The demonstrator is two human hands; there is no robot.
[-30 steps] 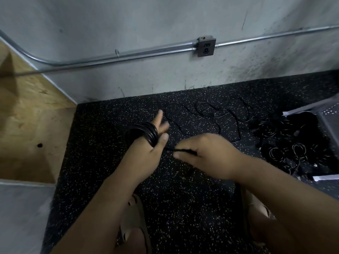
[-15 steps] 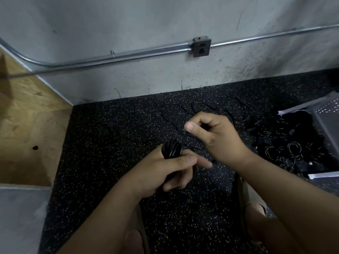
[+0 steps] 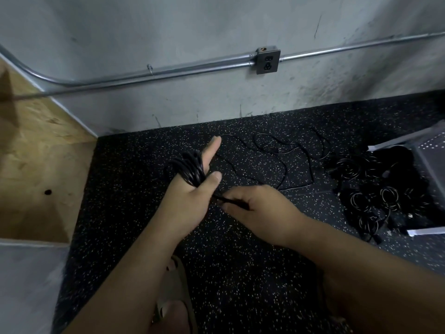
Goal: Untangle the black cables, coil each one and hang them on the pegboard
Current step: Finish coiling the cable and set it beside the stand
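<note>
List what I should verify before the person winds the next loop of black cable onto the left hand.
1. Coil sits around the left hand fingers, thumb against it: ok.
2. Right hand grip pinches the strand: ok.
3. Strand runs straight between both hands, no slack: ok.
4. Loose cable ahead is free of knots: cannot tell; it crosses itself several times.
5. Loose cable lies apart from the pile of coiled cables: cannot tell; they lie close together.
6. Pegboard is ready for hanging: cannot tell; only its edge shows at the right.
</note>
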